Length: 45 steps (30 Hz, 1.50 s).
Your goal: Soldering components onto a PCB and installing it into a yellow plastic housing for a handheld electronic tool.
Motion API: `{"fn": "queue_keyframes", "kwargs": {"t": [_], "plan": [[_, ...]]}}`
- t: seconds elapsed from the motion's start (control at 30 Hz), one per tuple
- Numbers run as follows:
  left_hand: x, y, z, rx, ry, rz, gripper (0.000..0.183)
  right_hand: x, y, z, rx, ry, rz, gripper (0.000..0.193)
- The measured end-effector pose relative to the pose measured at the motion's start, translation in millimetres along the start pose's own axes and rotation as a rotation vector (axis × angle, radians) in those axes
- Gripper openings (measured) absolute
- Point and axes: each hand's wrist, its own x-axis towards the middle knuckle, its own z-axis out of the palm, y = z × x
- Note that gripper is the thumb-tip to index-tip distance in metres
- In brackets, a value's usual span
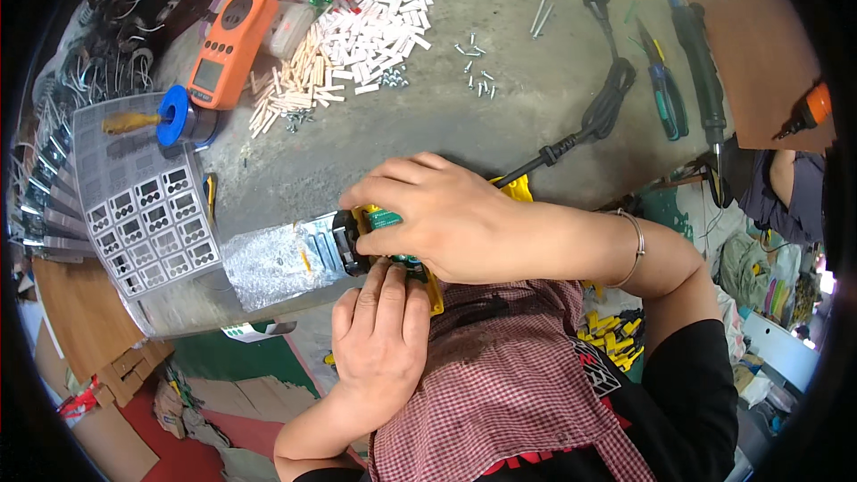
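Observation:
At the bench's near edge lies a power tool with an opened yellow housing (436,296), a green circuit board (384,219), a black collar (346,241) and a silver foil-covered barrel (277,261) pointing left. My right hand (437,214) curls over the housing from above, with thumb and fingers at the board beside the collar. From the near side my left hand (384,330) presses its bent, closed fingers against the housing's edge. Both palms hide much of the inside. A black power cord (571,143) runs from the tool toward the far right.
Left of the tool lie a label sheet (147,214), a blue solder spool (176,116) and an orange meter (234,49). White ceramic pieces (379,27) are heaped behind, with loose screws (473,54) nearby. A soldering iron (701,71) and green-handled pliers (665,98) lie right.

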Motion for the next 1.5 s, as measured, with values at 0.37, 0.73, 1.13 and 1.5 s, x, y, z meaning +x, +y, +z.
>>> {"fn": "queue_keyframes", "kwargs": {"t": [0.37,0.73,1.13,1.5], "plan": [[2,-3,0,-0.051,0.005,0.006,0.027,-2,-6,2,0.166,0.030,0.105,0.018],[3,-2,2,-0.047,0.006,-0.001,0.034,-8,-14,6,-0.120,0.018,0.016,0.019],[5,-2,-5,-0.006,-0.066,0.013,0.035,-89,4,-92,-0.463,0.198,0.469,0.037],[6,2,-8,0.060,-0.173,0.051,0.036,-104,19,-85,-0.520,0.152,0.424,0.030]]}}
